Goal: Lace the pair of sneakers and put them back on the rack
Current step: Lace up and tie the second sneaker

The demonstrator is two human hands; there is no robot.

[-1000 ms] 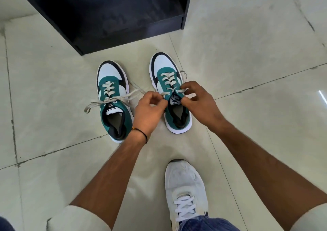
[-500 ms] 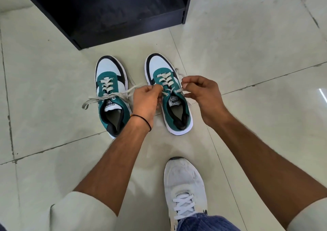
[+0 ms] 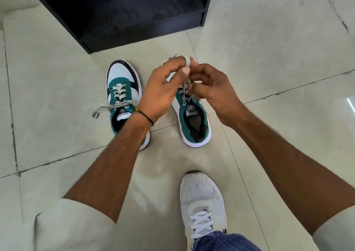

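Observation:
Two green, white and black sneakers stand side by side on the tiled floor, toes pointing at the rack. The left sneaker (image 3: 123, 97) has its lace threaded, with loose ends trailing out to the left. Over the right sneaker (image 3: 194, 120) my left hand (image 3: 163, 91) and my right hand (image 3: 213, 89) meet, both pinching its grey lace (image 3: 185, 89), which runs taut from the upper eyelets up to my fingertips. My hands hide that shoe's toe.
The black shoe rack (image 3: 123, 14) stands open on the floor just beyond the sneakers, its bottom shelf dark. My own foot in a white sneaker (image 3: 201, 198) rests on the floor below the pair. Pale floor tiles spread all around.
Both hands have lifted from the sides of the right sneaker's tongue and come together above its toe, drawing the lace ends upward.

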